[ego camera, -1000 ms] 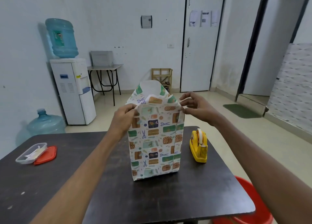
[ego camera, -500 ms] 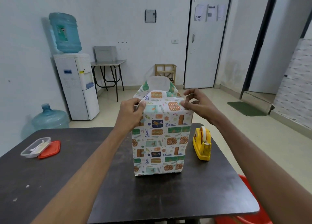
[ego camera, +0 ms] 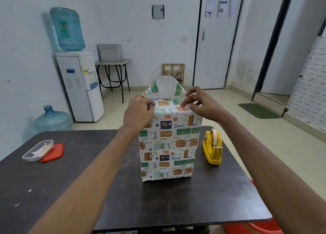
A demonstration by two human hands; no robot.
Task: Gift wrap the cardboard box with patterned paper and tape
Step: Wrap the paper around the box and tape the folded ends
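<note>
- The desk [ego camera: 88, 189] is occupied at frame centre by the cardboard box [ego camera: 169, 145], stood on end.
- Its patterned paper [ego camera: 167, 109] is pinched at the top corners by the curled left hand [ego camera: 139, 113] and right hand [ego camera: 202, 105].
- The far flap [ego camera: 165, 87] is seen upright just beyond both.
- The tape dispenser [ego camera: 213, 147] is set nearer the right.

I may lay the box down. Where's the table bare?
Bare: the near strip of table before the wrapped box, and the stretch between the plastic container with its red lid and the box. Crowded: the box's right, where the tape dispenser stands close.
</note>
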